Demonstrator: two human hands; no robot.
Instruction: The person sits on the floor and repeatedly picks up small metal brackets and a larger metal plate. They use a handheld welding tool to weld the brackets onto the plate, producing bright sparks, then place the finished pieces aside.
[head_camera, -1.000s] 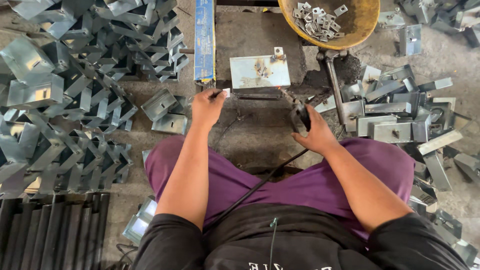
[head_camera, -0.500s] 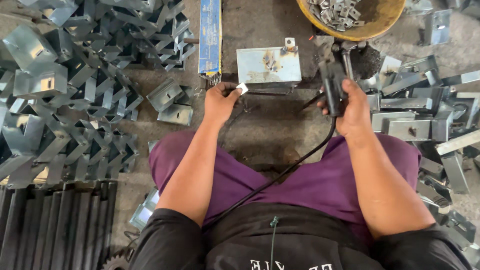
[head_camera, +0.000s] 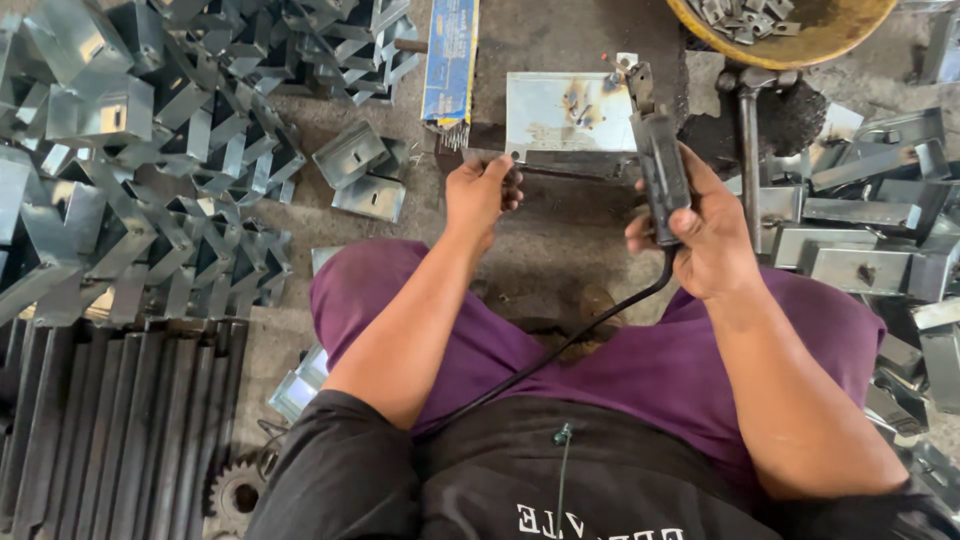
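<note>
On the floor between the knees, the flat steel plate (head_camera: 560, 110) lies near the far edge of the dark work patch. Left hand (head_camera: 480, 195) has fingers curled and pressed onto the plate's near edge, pinning it. Right hand (head_camera: 700, 230) is wrapped tight round the black electrode holder (head_camera: 660, 165), its tip at the plate's right corner by a small tab; cable (head_camera: 560, 350) trails back over the lap. Looks like the tack-weld step, tool being lined up. The next move calls for a steady tip at the joint and a plate that doesn't slide. Bracket pile (head_camera: 130, 170) left, yellow pan (head_camera: 790, 25) far right.
</note>
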